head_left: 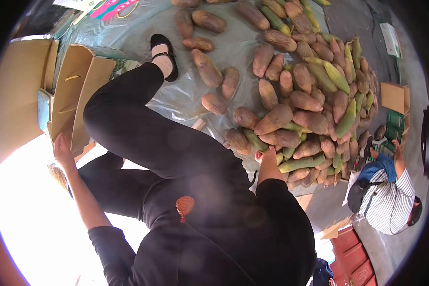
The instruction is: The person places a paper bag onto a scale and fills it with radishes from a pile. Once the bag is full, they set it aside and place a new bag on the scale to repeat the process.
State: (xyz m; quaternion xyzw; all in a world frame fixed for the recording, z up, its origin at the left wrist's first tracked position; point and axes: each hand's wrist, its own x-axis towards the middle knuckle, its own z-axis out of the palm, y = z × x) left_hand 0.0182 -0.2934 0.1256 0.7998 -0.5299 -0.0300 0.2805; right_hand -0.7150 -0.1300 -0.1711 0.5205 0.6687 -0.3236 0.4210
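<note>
At the near edge of an upright cardboard box (85,90), my left hand (63,151) has its fingers curled against the board. The box has yellow cord handles on its side. My right hand (268,155) reaches down at the near side of a pile of long, thick vegetables (277,119), brownish-pink and green. Its fingers are curled and partly hidden, with a small reddish spot beside them; I cannot tell what they hold. A green vegetable (300,164) lies just right of that hand.
Loose vegetables (209,21) lie on a plastic sheet (143,43) ahead of my foot. Another large cardboard panel (16,95) stands at far left. At right, a person in a striped shirt (391,202) works beside green boxes (394,125). Red crates or panels (352,257) are at lower right.
</note>
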